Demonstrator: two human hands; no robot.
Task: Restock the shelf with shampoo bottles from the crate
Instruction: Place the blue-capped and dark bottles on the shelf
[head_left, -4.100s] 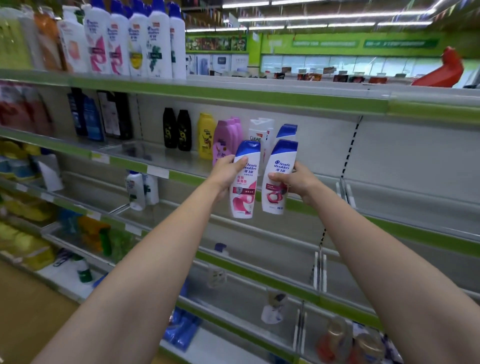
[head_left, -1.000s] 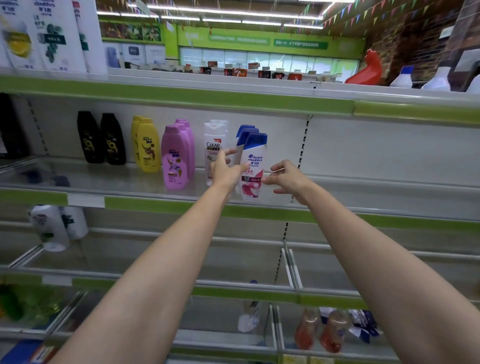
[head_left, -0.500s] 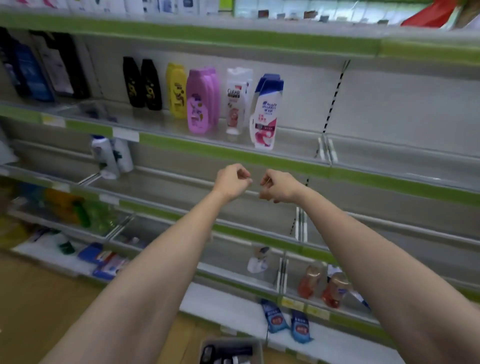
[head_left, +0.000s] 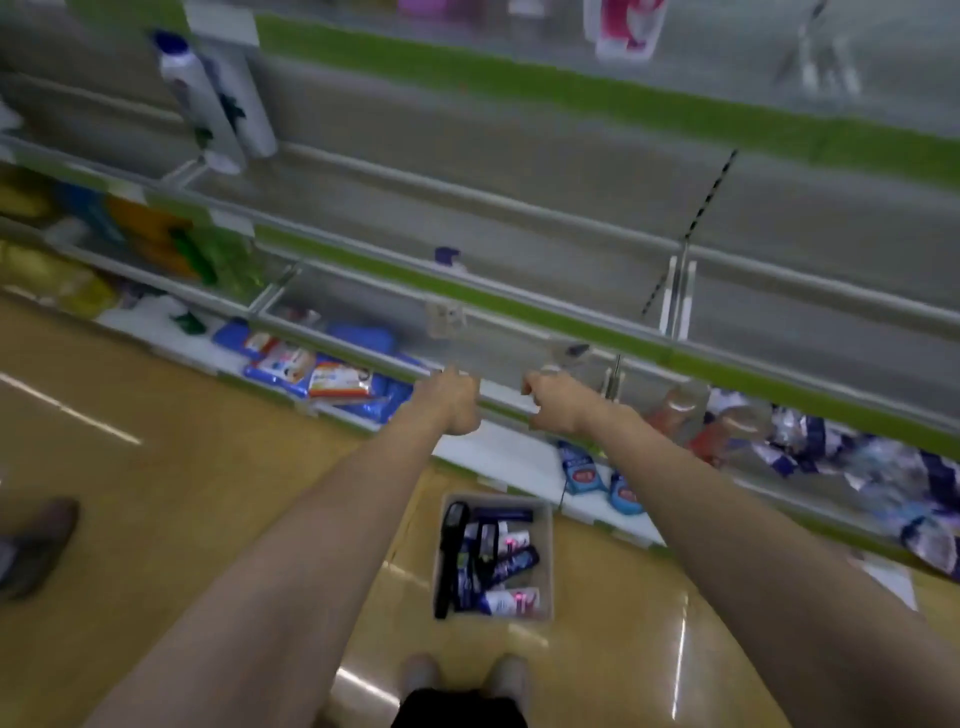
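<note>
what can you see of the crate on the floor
The crate is a small rectangular open-topped bin, pale grey-beige, plastic by the look of it. It sits flat on the glossy tan floor, just ahead of the person's feet and short of the lowest shelf, between the two outstretched arms. Neither hand touches it. Inside, several bottles lie jumbled on their sides: dark ones, and white ones with pink marks. The picture is blurred, so labels cannot be read.
</note>
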